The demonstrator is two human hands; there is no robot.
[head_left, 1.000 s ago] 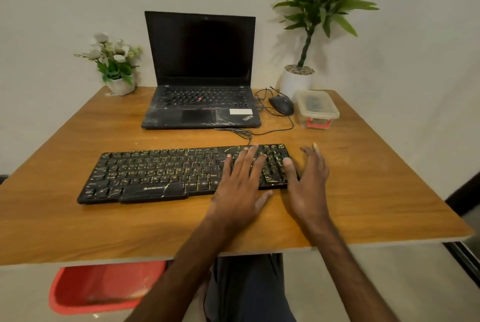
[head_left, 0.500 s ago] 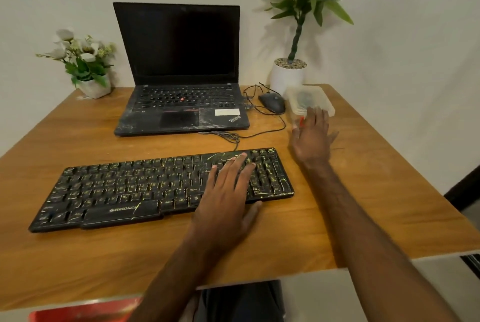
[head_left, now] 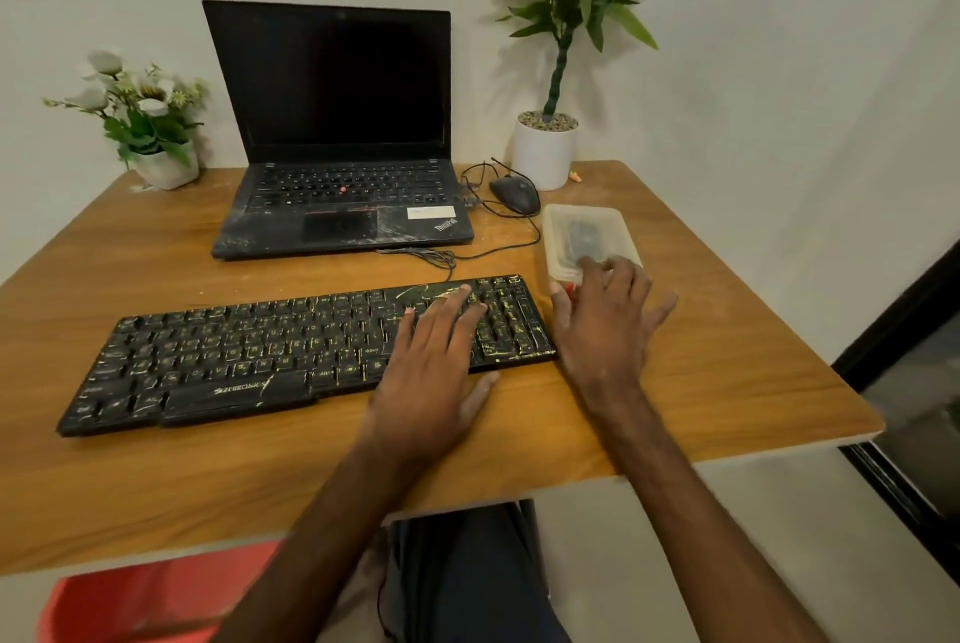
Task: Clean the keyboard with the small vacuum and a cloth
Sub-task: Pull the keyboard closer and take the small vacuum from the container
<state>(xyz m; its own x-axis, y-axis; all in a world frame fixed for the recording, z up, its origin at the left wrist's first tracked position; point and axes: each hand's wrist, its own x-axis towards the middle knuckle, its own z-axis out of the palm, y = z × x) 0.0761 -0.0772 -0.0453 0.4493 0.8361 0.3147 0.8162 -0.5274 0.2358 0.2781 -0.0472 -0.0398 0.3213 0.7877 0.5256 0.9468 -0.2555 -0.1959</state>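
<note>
My left hand lies flat on the right end of the keyboard, fingers straight, holding nothing. The keyboard sits across the bench in front of the laptop, streaked with yellowish grime. My right hand is spread over the near end of the box just right of the keyboard, fingertips on its lid, not gripping. A dark shape shows through the lid, maybe the vacuum; I see no cloth. If I drag the box with so loose a hold, it could skid toward the bench's right edge or bump the mouse behind it. Leaning on the keys could press grime deeper.
</note>
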